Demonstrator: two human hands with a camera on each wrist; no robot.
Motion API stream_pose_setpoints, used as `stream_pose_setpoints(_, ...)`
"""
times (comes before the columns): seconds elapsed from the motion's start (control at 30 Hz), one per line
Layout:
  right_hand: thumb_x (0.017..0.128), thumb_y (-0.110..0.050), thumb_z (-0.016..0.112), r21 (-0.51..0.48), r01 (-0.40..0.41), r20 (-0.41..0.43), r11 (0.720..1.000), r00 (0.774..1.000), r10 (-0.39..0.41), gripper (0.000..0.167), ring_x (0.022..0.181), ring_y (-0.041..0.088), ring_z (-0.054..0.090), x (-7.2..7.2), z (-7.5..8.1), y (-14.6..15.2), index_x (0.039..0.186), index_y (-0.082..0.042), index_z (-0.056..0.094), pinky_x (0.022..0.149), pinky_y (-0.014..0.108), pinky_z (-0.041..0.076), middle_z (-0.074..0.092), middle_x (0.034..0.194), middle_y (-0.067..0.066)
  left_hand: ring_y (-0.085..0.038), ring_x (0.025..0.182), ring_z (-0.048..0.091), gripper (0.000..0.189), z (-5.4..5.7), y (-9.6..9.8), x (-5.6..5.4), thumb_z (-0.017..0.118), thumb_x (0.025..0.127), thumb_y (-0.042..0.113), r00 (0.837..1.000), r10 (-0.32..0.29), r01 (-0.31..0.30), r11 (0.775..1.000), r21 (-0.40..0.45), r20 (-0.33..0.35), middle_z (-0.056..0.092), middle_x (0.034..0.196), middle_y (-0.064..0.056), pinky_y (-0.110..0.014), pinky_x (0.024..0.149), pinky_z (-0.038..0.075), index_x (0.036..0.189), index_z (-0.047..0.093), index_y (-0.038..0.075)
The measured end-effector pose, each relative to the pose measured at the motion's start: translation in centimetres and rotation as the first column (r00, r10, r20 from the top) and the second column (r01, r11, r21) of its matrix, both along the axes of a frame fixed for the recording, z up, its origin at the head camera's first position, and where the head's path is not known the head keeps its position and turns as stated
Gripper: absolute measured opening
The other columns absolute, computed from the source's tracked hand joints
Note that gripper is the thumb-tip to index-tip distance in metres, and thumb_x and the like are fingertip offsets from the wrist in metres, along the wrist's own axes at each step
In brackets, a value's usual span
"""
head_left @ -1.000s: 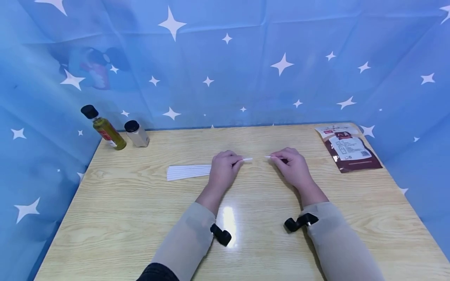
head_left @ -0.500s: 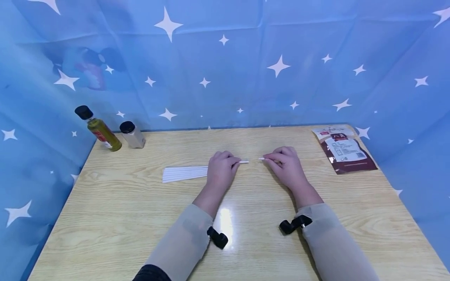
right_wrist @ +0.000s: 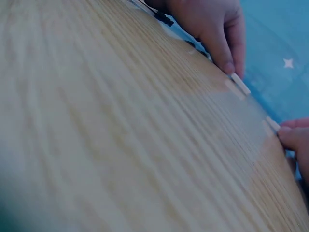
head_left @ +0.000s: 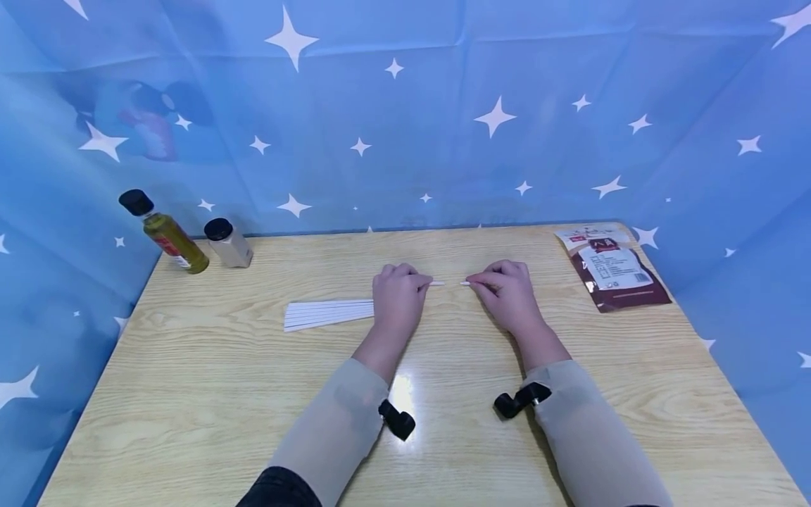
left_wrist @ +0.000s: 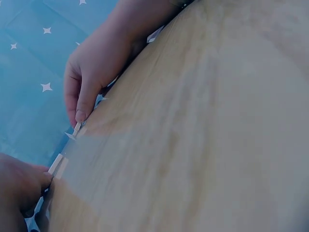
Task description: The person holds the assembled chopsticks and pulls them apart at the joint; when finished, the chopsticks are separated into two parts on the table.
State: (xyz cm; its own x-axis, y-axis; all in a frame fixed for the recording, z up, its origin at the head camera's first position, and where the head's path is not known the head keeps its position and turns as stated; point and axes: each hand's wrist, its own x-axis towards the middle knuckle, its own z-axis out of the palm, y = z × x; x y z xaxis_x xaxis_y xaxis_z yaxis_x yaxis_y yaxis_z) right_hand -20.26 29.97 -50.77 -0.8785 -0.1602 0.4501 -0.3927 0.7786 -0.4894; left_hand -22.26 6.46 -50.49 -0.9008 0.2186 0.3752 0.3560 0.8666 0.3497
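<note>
Near the middle of the wooden table (head_left: 266, 394), my left hand (head_left: 399, 296) pinches a thin white strip (head_left: 437, 283) between thumb and fingers, its short end poking out to the right. Opposite it, my right hand (head_left: 507, 296) pinches another narrow white piece (head_left: 465, 283) whose tip points left. A small gap separates the two tips, which the right wrist view shows low over the tabletop. Several white strips (head_left: 326, 315) lie side by side, slightly fanned, left of my left hand; their right ends are hidden behind it.
An oil bottle (head_left: 171, 239) with a black cap and a black-lidded shaker jar (head_left: 231, 244) stand at the back left. A maroon and white food pouch (head_left: 611, 271) lies at the back right. A blue star-patterned curtain (head_left: 431, 162) hangs along the table's back edge.
The whole head view has shifted slightly left. The tips of the two white pieces are a little closer together. Both hands keep their pinch.
</note>
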Motion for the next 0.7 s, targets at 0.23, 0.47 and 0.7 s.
stream_pose_setpoints(0.23,0.097,-0.009,0.081,0.004,0.024,0.028,1.000,0.999,-0.024,0.008,0.108,0.038,0.058,-0.25,0.31,-0.08,0.103,-0.009,0.086,0.106,0.057,0.032,0.069,0.112,0.019,-0.021,0.098,0.064,0.013,0.23,0.31,-0.34,0.082,0.097,0.027,0.999,0.034,-0.034,0.999,-0.009,0.020,0.076,0.107,0.007,-0.040,0.081,0.051,0.106,0.087,0.035)
stream_pose_setpoints(0.47,0.096,-0.009,0.081,0.025,0.054,0.045,0.998,0.997,-0.055,0.010,0.118,0.040,0.058,-0.53,0.53,-0.13,0.105,-0.010,0.086,0.108,0.058,0.031,0.069,0.122,0.023,-0.021,0.098,0.063,0.014,0.49,0.15,-0.20,0.082,0.098,0.025,0.999,0.035,-0.035,0.999,0.010,0.035,0.076,0.107,0.006,-0.040,0.081,0.051,0.107,0.086,0.034)
stream_pose_setpoints(0.7,0.099,-0.010,0.078,0.026,0.079,0.112,0.997,0.990,-0.082,0.014,0.124,0.042,0.052,-0.46,0.71,-0.25,0.110,-0.011,0.085,0.109,0.060,0.029,0.066,0.128,0.023,-0.020,0.103,0.061,0.015,0.57,0.07,-0.07,0.079,0.100,0.028,0.996,0.040,-0.040,0.999,-0.006,0.076,0.074,0.109,0.006,-0.041,0.087,0.047,0.111,0.085,0.036)
